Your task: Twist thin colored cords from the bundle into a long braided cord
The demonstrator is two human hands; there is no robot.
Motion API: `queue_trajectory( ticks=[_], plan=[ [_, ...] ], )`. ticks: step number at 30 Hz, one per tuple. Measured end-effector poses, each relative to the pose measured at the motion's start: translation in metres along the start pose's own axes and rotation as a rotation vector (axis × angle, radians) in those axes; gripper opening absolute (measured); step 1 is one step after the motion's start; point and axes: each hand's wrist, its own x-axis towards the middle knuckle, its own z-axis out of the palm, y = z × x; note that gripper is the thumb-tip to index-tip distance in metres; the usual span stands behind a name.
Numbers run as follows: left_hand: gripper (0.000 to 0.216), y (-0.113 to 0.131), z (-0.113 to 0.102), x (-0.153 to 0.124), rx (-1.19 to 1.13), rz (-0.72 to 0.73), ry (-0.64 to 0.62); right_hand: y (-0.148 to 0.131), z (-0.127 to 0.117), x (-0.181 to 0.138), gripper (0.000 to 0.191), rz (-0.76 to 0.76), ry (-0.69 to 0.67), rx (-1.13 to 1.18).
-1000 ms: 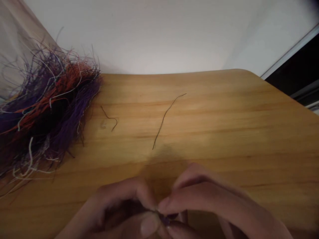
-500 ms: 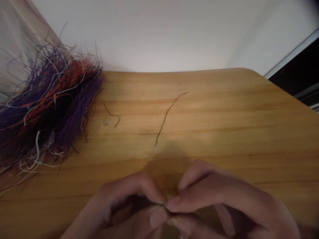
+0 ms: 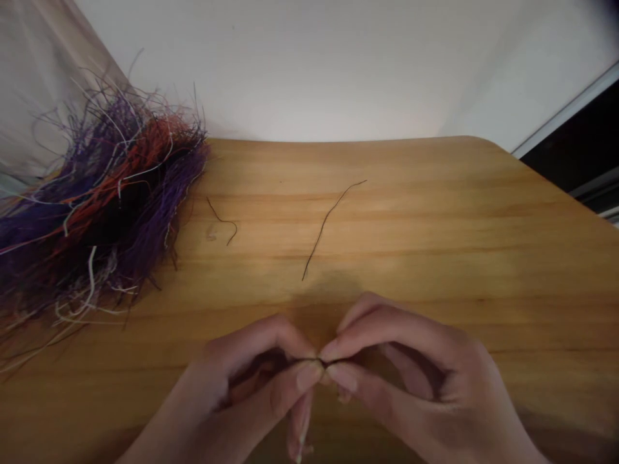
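Note:
My left hand and my right hand meet at their fingertips low in the middle of the head view. Each pinches with thumb and forefinger. A short bit of thin dark thread shows in the gap between the pinches; the fingertips hide the rest. Beyond the hands, a longer dark thread lies slightly curved on the wooden table. A shorter, bent dark thread rests to its left.
A big tangled bundle of purple, orange, black and white threads covers the table's left side. The wooden tabletop ends at a white wall. Pale fabric hangs at the upper left, and a dark opening is at the right.
Both hands have risen slightly in the view, the right also shifting left, with their fingertips still together. The loose threads lie as before; the view has shifted slightly.

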Motion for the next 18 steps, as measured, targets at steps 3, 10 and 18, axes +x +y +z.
queue_trajectory(
  ticks=[3, 10, 18],
  plan=[
    [0.022, -0.0011, -0.0061, 0.0026, -0.065, 0.002, -0.099, 0.0029, 0.0012, 0.0026, 0.025, -0.031, -0.027, 0.04],
    [0.018, 0.0, -0.0066, 0.0004, -0.037, 0.013, -0.091, 0.0048, 0.0028, 0.0001, 0.026, -0.075, 0.008, -0.002],
    [0.022, 0.0043, -0.0021, 0.0031, 0.304, 0.157, 0.046, 0.0071, 0.0005, 0.0005, 0.01, 0.009, 0.025, -0.058]
  ],
)
